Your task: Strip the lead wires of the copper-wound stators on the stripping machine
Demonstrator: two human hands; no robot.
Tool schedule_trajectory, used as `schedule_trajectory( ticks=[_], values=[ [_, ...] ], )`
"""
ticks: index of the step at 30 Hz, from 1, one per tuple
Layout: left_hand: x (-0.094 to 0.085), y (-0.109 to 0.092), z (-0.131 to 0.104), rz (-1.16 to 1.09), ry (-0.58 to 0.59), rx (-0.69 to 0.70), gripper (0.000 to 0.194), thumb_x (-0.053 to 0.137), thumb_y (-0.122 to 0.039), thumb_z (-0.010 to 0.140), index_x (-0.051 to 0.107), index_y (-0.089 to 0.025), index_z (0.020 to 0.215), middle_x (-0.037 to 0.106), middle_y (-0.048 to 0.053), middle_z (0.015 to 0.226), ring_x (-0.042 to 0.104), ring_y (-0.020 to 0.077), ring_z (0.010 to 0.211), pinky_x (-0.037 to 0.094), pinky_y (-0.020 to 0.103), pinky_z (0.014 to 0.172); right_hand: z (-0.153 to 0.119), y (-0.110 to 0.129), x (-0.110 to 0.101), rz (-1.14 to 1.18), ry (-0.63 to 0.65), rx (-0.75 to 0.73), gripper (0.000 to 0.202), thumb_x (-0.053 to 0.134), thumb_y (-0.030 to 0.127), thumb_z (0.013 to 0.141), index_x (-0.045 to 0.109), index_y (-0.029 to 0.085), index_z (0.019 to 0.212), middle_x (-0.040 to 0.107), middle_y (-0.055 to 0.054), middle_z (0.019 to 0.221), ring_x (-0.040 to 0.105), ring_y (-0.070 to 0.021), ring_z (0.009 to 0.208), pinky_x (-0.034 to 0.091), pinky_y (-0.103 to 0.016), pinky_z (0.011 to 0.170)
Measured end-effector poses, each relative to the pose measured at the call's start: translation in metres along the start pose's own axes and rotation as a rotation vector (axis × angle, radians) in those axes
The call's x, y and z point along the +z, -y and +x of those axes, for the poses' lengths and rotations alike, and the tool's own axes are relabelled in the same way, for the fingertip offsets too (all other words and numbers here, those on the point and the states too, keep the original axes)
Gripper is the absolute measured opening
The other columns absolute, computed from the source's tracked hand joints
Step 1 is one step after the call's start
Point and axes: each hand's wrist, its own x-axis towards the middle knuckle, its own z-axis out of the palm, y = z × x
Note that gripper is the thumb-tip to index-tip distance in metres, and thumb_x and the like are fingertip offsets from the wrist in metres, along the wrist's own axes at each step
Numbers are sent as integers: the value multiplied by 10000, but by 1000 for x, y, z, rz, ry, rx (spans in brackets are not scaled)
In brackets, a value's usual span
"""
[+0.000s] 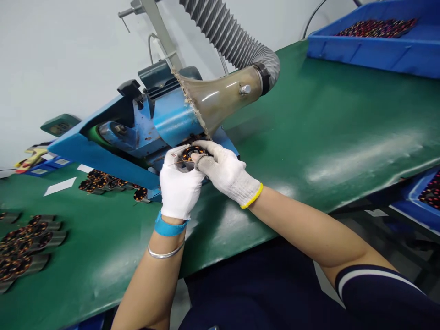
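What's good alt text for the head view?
A person's white-gloved left grip and right grip hold a round black-and-orange part beside a blue machine with a ribbed grey hose. Similar parts stand on the green table at left; a blue bin sits at upper right.

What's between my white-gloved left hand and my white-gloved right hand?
In the head view, a round metal part with black and orange windings lies there, held by both the left hand and the right hand.
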Motion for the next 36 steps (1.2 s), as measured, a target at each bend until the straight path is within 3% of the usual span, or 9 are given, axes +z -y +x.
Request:
schedule_trajectory(
  ticks=[7,12,16,18,21,24,26,31,36],
  values=[
    [5,2,-1,5,-43,31,361,750,-215,630,617,-177,963,709,11,912,675,145,861,534,316,905,2,-2,-1,49,-11,18,366,550,381,865,633,189,1165,678,-65,1124,615,-213,1093,490,-372,1019],
    [-1,1,-29,-59,-104,62,498,818,-276,624,574,-207,1052,682,23,1020,671,155,909,552,311,866,-18,13,4,-11,-86,-45,344,606,291,736,662,163,1050,633,-89,1075,636,-206,996,529,-361,947],
    [-16,8,-47,-105,-96,68,500,819,-352,667,554,-222,1071,655,27,1037,666,157,941,557,310,882,-31,22,10,-50,1,-127,400,671,329,691,657,181,1062,613,-85,1071,637,-213,998,539,-367,923],
    [-25,13,-49,-114,-48,20,528,828,-368,661,555,-227,1091,650,46,1088,666,182,997,560,326,903,-32,24,12,-73,25,-76,522,725,373,654,636,183,1131,600,-97,1138,631,-228,1035,531,-386,949],
    [-34,20,-47,-219,33,-69,593,835,-401,652,536,-251,1142,631,84,1220,667,231,1063,586,351,868,-30,27,15,-113,121,124,710,792,353,565,599,204,1232,586,-102,1222,622,-260,1081,510,-434,993],
    [-39,26,-44,-339,85,-125,578,820,-396,680,523,-272,1161,578,107,1357,637,270,1166,596,373,865,-30,31,18,-52,267,327,661,787,317,569,624,221,1203,625,-88,1196,636,-271,1071,521,-450,979],
    [-41,28,-44,-337,76,-111,540,818,-382,688,538,-268,1136,564,105,1387,601,282,1231,574,403,932,-34,32,21,-21,302,372,631,771,322,597,625,215,1201,638,-90,1186,638,-275,1072,529,-454,968],
    [-42,32,-44,-194,-26,13,521,814,-374,693,559,-243,1127,577,103,1359,572,268,1268,528,424,1015,-42,23,23,-73,193,124,759,748,353,656,524,137,1348,566,-145,1304,569,-274,1197,471,-445,1055],
    [-43,33,-42,-37,-25,173,449,738,-281,746,542,-210,1143,581,119,1327,556,260,1280,471,462,1077,-36,13,14,-80,189,-24,415,588,313,846,624,120,1211,671,-138,1152,642,-230,1048,524,-412,959]
  ],
)
